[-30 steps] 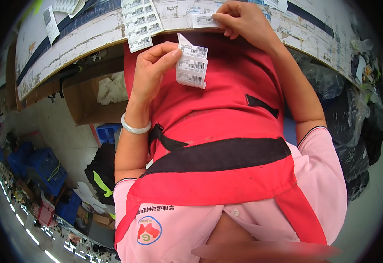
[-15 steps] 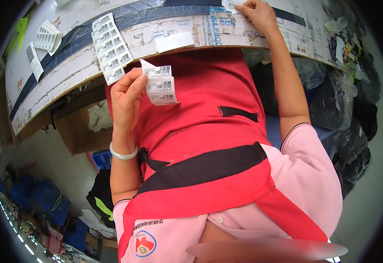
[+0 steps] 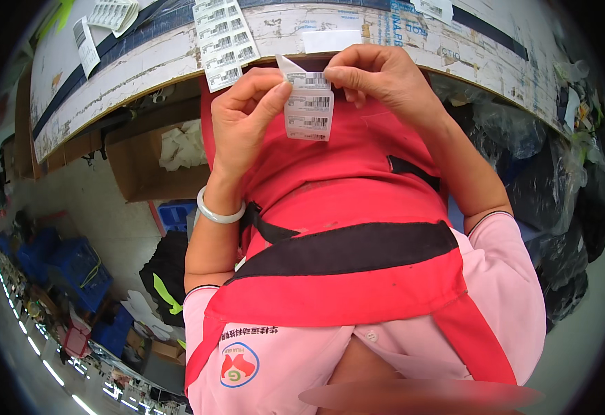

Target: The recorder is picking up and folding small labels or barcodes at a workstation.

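Observation:
Over my lap, in front of the red apron (image 3: pixel 344 187), hangs a short strip of white barcode labels (image 3: pixel 309 116). My left hand (image 3: pixel 244 121) pinches its upper left edge between thumb and fingers, where a corner of backing paper folds up. At the upper right edge of the strip my right hand (image 3: pixel 392 83) is closed, thumb and forefinger pressed together on the margin. Just beyond my left hand a larger sheet of barcode labels (image 3: pixel 223 41) lies on the worn table (image 3: pixel 143 66), overhanging its near edge. A blank white slip (image 3: pixel 331 41) lies beyond my right hand.
Another label piece (image 3: pixel 432 8) lies at the table's far right. A stack of labels (image 3: pixel 114 14) and a narrow label strip (image 3: pixel 86 47) are at the left. Below stands an open cardboard box (image 3: pixel 133 166); plastic-wrapped bundles (image 3: pixel 524 145) fill the right side.
My right hand has come back from the label piece on the far table to the strip's edge. The strip in my left hand now hangs straighter, facing me. The view has shifted.

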Demonstrator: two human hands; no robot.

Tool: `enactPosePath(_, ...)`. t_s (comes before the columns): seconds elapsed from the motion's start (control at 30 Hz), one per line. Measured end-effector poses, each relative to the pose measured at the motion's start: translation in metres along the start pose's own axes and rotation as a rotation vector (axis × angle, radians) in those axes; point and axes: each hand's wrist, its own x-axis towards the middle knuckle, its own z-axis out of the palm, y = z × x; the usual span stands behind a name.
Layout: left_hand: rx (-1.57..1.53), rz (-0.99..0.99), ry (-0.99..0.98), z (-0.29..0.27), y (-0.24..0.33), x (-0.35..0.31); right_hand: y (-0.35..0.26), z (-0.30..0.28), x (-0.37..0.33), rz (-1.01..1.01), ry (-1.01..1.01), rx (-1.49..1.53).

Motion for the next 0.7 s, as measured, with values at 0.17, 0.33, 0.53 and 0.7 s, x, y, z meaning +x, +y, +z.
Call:
enactPosePath(0.17,0.194,0.122,0.001,0.003,0.004,0.001,0.015,0.015,-0.003,-0.325,0.170,-0.278)
enactPosePath(0.33,-0.129,-0.226,0.164,0.005,-0.006,0.011,0.017,0.030,-0.013,-0.789,0.135,-0.804)
enactPosePath(0.53,-0.115,-0.261,0.231,-0.003,-0.014,0.011,0.018,-0.039,0.026,-0.155,0.189,-0.230)
enactPosePath(0.7,-0.036,-0.227,0.173,-0.005,-0.021,0.011,0.007,-0.045,0.034,0.031,0.182,-0.107)
